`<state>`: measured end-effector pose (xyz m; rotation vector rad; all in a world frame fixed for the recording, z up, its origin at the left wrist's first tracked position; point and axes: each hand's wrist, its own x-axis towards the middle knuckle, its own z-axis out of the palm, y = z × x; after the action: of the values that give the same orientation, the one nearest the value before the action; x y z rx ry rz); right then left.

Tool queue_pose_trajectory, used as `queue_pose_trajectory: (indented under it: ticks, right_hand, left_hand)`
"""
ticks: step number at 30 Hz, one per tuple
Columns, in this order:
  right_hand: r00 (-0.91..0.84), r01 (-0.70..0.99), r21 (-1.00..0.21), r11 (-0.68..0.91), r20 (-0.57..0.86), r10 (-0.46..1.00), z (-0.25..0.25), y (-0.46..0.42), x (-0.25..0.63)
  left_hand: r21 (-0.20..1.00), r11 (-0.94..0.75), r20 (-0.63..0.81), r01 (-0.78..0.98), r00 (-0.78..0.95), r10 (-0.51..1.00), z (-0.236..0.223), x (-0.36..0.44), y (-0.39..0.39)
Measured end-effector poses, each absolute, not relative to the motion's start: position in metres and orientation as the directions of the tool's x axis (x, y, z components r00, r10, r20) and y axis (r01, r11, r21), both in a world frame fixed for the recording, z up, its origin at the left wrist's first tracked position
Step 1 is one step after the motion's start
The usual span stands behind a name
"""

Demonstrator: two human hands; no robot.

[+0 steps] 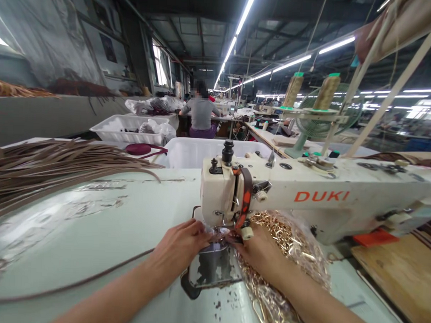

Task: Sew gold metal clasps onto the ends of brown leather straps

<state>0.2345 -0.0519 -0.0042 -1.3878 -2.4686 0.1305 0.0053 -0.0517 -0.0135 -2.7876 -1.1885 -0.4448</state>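
— Over on your far left, what lies on the table?

— On your far left a thick bundle of brown straps (pixel 42 167) fans across the pale green table (pixel 129 215). One long single brown strap (pixel 91 277) runs from the left edge along the tabletop towards your hands, and it seems to end under your left hand, though its tip is hidden.

— And your left hand?

— Your left hand (pixel 179 247) rests palm down on the table, fingers together and pointing right, their tips pressing at the spot beneath the presser foot (pixel 222 227). You cannot tell what they pinch, since the work there is too small and blurred.

— What stands in the middle?

— You face the cream DUKI sewing machine (pixel 306 197), its head just above your fingertips and the worn metal plate (pixel 215 267) just below them.

— Your right hand?

— Your right hand (pixel 260 252) meets the left at the needle, fingers bent and close, lying on top of a clear bag of gold metal rings (pixel 286 258) that spreads under your wrist.

— Further right and behind?

— Two thread cones (pixel 310 89) stand on the rack, a wooden board (pixel 398 276) lies at your right, white bins (pixel 198 151) sit behind the table, and a person in grey (pixel 202 115) sits far back.
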Motion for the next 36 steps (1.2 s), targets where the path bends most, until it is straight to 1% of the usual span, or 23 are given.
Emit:
queue_pose_trajectory:
  ticks: [2,4,6,8,10,17,25,32,36]
  right_hand:
    - [-0.482,0.793,-0.301,0.530,0.222,0.847,-0.005,-0.047,0.234]
    - [-0.492,0.777,-0.320,0.542,0.229,0.840,-0.005,-0.045,0.235]
    - [-0.501,0.771,-0.315,0.553,0.234,0.833,-0.006,-0.044,0.236]
    - [-0.515,0.763,-0.313,0.566,0.237,0.824,-0.006,-0.044,0.237]
    - [-0.530,0.745,-0.321,0.585,0.248,0.811,-0.008,-0.044,0.238]
    - [-0.549,0.694,-0.369,0.618,0.284,0.786,-0.008,-0.044,0.237]
    - [-0.563,0.699,-0.342,0.628,0.277,0.778,-0.005,-0.043,0.237]
    - [-0.587,0.703,-0.317,0.637,0.246,0.771,-0.007,-0.042,0.239]
    - [-0.553,0.750,-0.323,0.578,0.173,0.815,0.001,-0.042,0.241]
  left_hand:
    - [0.229,-0.670,0.311,0.706,0.599,0.738,-0.016,0.007,-0.049]
    - [0.403,-0.621,0.297,0.673,0.545,0.784,-0.019,0.008,-0.045]
    - [0.495,-0.576,0.260,0.651,0.521,0.813,-0.021,0.009,-0.042]
    - [0.542,-0.546,0.226,0.639,0.515,0.827,-0.021,0.009,-0.040]
    - [0.561,-0.536,0.214,0.631,0.515,0.830,-0.019,0.010,-0.039]
    - [0.562,-0.551,0.215,0.617,0.534,0.818,-0.015,0.010,-0.035]
    - [0.559,-0.571,0.221,0.601,0.556,0.801,-0.018,0.008,-0.032]
    - [0.556,-0.575,0.218,0.601,0.562,0.798,-0.021,0.006,-0.028]
    - [0.543,-0.567,0.185,0.620,0.569,0.801,-0.013,0.004,-0.040]
